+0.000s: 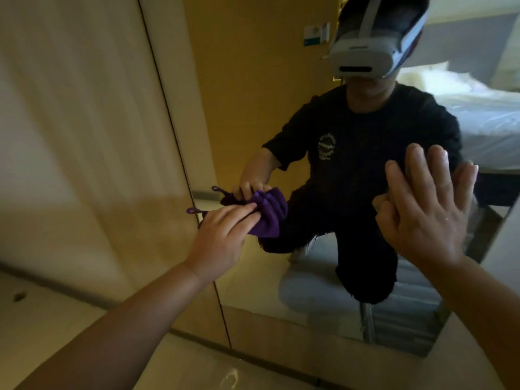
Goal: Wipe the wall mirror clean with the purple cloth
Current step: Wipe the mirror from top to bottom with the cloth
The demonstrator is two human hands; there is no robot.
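The wall mirror (253, 114) fills the middle and right of the head view, reaching down almost to the floor. My left hand (222, 237) presses a bunched purple cloth (267, 218) against the glass near the mirror's left edge; a small hanging loop sticks out of the cloth to the left. My right hand (425, 209) lies flat on the glass further right, fingers spread and pointing up, holding nothing. The mirror shows the reflection of both hands, the cloth and a crouching person in dark clothes with a white headset.
A pale wooden wall panel (84, 136) stands left of the mirror, with a dark seam along the mirror's edge. Light floor (56, 313) runs below. A bed with white sheets (484, 114) appears reflected at the upper right.
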